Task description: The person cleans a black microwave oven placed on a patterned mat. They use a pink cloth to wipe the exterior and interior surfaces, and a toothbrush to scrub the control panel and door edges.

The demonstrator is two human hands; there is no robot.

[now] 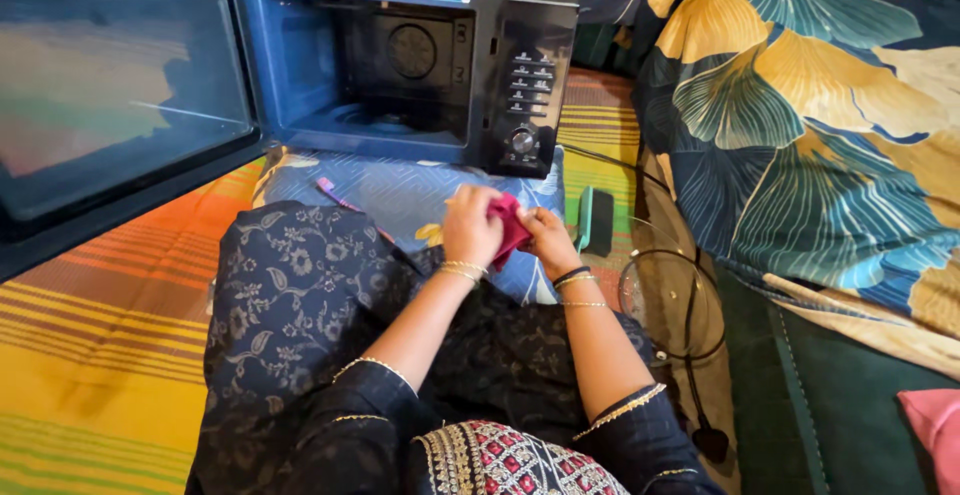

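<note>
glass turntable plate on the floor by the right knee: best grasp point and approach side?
Pinch the near-left rim of the glass plate, coming from the person's side with the right hand. It lies flat, so only the thin edge offers purchase. A black cord crosses its right half, and the cushion crowds the far side. Both hands now hold the red cloth.

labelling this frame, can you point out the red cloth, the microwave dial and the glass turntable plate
red cloth (510, 227), head view, bunched middle between both hands
microwave dial (522, 141), head view, knob face
glass turntable plate (650, 290), head view, bare left part
</note>
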